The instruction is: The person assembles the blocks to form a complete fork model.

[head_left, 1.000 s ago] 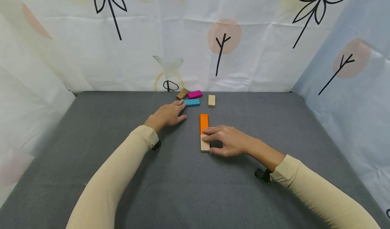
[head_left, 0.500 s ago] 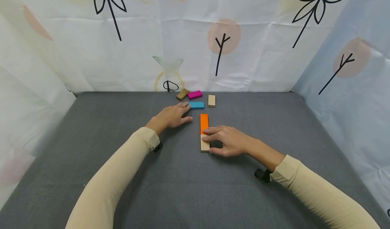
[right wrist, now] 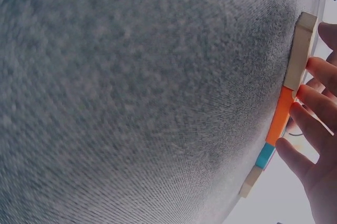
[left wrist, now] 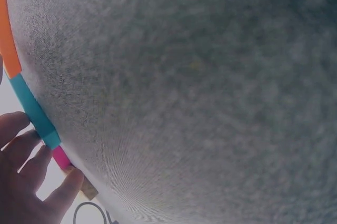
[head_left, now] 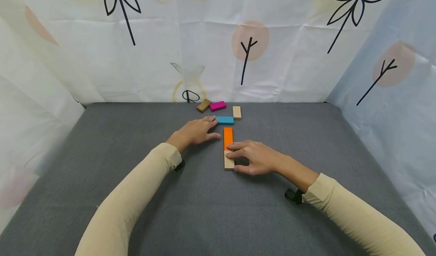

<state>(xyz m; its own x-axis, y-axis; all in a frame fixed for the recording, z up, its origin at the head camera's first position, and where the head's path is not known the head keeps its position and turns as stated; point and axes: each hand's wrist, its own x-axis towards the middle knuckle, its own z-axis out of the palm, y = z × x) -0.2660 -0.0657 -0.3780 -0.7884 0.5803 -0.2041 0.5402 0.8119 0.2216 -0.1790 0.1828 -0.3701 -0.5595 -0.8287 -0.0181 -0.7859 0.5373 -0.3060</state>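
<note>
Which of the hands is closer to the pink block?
Left. The left hand is just this side of the pink block, at the blue block; the right hand is farther toward the person, at the orange block.

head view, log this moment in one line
left hand: touching blue block | right hand: on orange block and adjoining plain block

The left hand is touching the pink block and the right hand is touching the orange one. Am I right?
Not quite: the head view shows the left hand touching the blue block, not the pink block, which lies farther back. The right hand is touching the orange block, as you said.
</note>
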